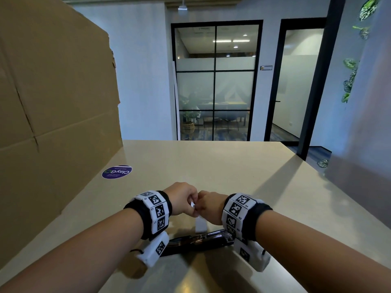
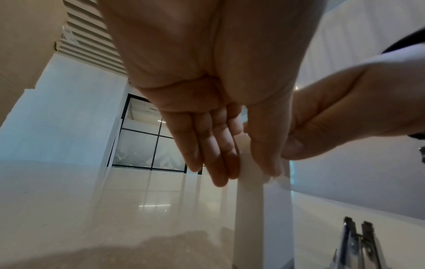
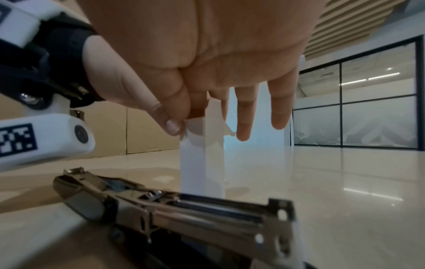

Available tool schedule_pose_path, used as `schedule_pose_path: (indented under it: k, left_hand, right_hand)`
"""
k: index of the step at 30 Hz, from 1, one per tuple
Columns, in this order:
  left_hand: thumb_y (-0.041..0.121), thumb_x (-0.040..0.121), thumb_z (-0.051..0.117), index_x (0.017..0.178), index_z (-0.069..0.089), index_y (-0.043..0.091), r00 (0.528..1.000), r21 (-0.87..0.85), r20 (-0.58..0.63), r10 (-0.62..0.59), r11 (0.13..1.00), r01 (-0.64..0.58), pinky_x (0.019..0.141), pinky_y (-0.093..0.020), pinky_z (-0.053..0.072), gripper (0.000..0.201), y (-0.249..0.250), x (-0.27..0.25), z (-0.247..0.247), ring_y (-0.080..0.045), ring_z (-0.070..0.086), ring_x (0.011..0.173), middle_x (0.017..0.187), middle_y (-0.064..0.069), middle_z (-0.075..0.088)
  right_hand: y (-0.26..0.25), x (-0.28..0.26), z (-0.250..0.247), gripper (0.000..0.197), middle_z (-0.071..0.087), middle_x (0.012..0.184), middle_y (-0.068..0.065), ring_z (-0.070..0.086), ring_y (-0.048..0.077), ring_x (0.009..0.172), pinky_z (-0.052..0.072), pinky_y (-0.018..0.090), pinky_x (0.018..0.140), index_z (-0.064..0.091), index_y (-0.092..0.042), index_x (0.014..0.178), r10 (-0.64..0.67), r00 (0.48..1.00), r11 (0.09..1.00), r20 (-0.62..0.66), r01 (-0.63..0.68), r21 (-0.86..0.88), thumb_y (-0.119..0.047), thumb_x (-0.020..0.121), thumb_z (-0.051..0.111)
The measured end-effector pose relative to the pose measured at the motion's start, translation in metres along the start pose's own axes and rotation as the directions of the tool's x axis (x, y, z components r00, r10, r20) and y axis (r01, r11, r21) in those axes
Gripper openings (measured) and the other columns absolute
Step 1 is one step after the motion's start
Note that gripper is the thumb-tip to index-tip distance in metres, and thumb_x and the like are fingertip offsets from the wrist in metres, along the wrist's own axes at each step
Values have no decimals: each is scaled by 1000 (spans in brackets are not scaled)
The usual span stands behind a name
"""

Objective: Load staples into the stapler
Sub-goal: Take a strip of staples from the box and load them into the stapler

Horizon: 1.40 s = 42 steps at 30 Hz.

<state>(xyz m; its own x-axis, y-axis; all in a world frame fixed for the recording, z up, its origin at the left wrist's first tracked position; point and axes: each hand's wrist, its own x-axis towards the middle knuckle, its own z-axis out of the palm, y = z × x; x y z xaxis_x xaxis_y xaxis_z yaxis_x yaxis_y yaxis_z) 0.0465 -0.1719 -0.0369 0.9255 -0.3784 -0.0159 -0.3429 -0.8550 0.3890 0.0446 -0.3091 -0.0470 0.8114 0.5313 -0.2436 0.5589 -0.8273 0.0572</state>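
A small white staple box (image 1: 200, 225) stands upright on the table, and both hands meet at its top. My left hand (image 1: 184, 199) pinches the box's upper end between thumb and fingers (image 2: 220, 145). My right hand (image 1: 209, 206) pinches the top flap; the box (image 3: 202, 160) shows below its fingers (image 3: 243, 116). Nearer to me the stapler (image 1: 201, 240) lies on the table with its top swung open, so the metal staple channel (image 3: 207, 205) is bare. The box's contents are hidden. Part of the stapler (image 2: 358, 245) shows at the lower right of the left wrist view.
A tall cardboard box (image 1: 53, 113) stands along the table's left side. A round purple sticker (image 1: 116, 171) lies on the beige table (image 1: 232, 176) beside it. A grey wall panel (image 1: 359, 144) rises at the right. Glass doors lie beyond the far edge.
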Motion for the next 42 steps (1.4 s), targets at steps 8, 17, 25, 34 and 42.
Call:
schedule_pose_path:
  k: [8,17,25,34,42]
  left_hand:
    - [19,67,83,78,63,21,1000,-25,9,-4,1000,4,64,-23,44,22,-3,0,1,-12,56,69,68,12,59]
    - [23,70,80,85,63,20,999,21,24,32,999,-32,67,-25,45,23,-2,-1,1,-13,58,76,77,9,61]
    - [27,73,79,80,55,23,999,59,11,30,998,-31,53,-19,34,25,-1,-3,0,-1,45,60,66,14,50]
    - [28,74,79,105,65,17,999,1,14,40,999,-40,60,-20,40,36,-1,-6,-1,-6,51,66,70,13,52]
    - [20,72,79,88,53,27,999,-181,-30,27,983,-32,81,-35,56,31,-11,-14,-3,-15,66,80,85,8,65]
  right_hand:
    - [3,-7,-4,20,52,122,12,60,34,107,48,42,96,71,-13,100,56,981,957,-186,1,291,-20,85,58]
    - [3,-16,-11,11,58,82,2,60,24,84,51,33,79,74,-13,86,87,928,925,-362,60,374,-18,78,69]
    - [10,-15,-16,23,72,93,11,63,25,84,50,28,70,56,-26,63,184,893,852,-411,64,520,-12,79,67]
    - [15,-15,-19,28,52,65,4,58,22,58,55,43,69,49,-22,81,413,824,472,-388,171,865,1,88,33]
    - [21,-21,-4,12,52,71,-2,49,16,64,38,26,62,52,-22,86,306,916,744,-260,-60,665,-11,84,50]
